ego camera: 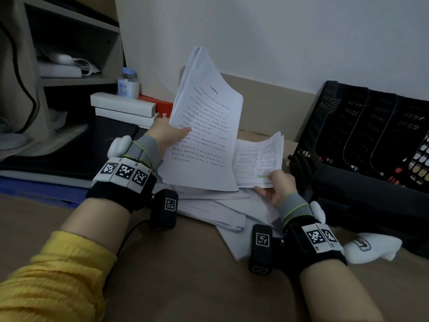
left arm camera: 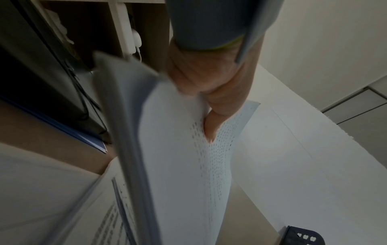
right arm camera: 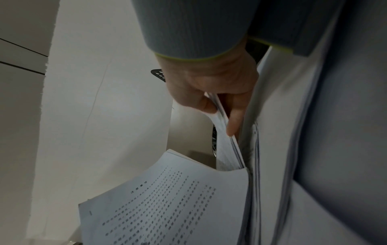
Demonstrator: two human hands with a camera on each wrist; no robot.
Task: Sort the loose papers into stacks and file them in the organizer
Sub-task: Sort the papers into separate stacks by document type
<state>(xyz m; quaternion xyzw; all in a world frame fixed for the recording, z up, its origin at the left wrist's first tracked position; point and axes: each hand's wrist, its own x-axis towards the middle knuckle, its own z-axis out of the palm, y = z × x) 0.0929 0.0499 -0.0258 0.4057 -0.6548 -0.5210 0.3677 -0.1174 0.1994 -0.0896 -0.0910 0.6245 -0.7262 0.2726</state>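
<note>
My left hand [ego camera: 169, 134] grips a thick sheaf of printed white pages [ego camera: 204, 126] by its left edge and holds it upright above the pile; the thumb lies on the front page. The left wrist view shows the same hand [left arm camera: 207, 86] curled round that sheaf [left arm camera: 178, 149]. My right hand [ego camera: 276, 184] pinches a thinner bundle of pages with green marks [ego camera: 257, 159] at its lower corner, thumb on top, as the right wrist view confirms with hand [right arm camera: 217, 97] and bundle [right arm camera: 224, 132]. More loose papers [ego camera: 218, 212] lie scattered beneath. The black mesh organizer [ego camera: 362, 126] lies tilted at the right.
White boxes [ego camera: 123, 108] and a small bottle [ego camera: 128, 83] stand at the back left beside a shelf unit [ego camera: 69, 54]. A red book [ego camera: 162, 108] sits behind the sheaf. A white cloth [ego camera: 371, 247] lies near my right wrist. A dark mat [ego camera: 69, 154] covers the left.
</note>
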